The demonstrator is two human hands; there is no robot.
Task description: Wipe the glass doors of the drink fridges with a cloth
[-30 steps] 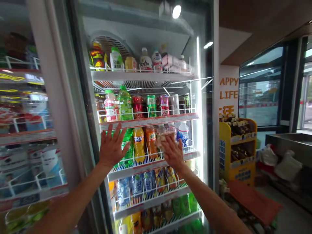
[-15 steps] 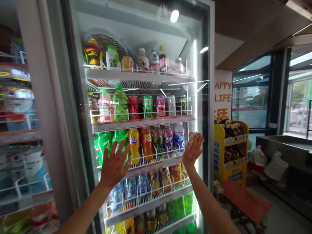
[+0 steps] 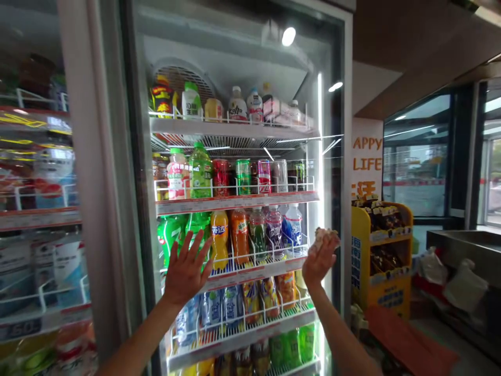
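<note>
A drinks fridge with a glass door (image 3: 235, 62) stands in front of me. My left hand (image 3: 186, 271) is held up flat at the glass with its fingers spread and nothing in it. At the door's right side, my right hand (image 3: 321, 261) holds a crumpled, pale cloth (image 3: 323, 237) against the glass. The cloth shows above and beside the fingers; the palm hides the rest. Behind the glass, bottles stand on wire-fronted shelves, among them an orange soda bottle (image 3: 219, 237) near my left hand and a blue-labelled bottle (image 3: 293, 227) near my right.
Soda cans (image 3: 243, 176) line a shelf above hand height. Left of the thick grey frame (image 3: 97, 183) is another stocked fridge section. To the right stand a yellow display rack (image 3: 385, 292), a low seat with orange-red fabric (image 3: 407, 339) and a metal counter (image 3: 465, 240) with plastic bags.
The view has shifted, so the fridge sits farther right and a little lower. My right hand with the cloth has slid slightly down the glass. My left hand stays nearly in place.
</note>
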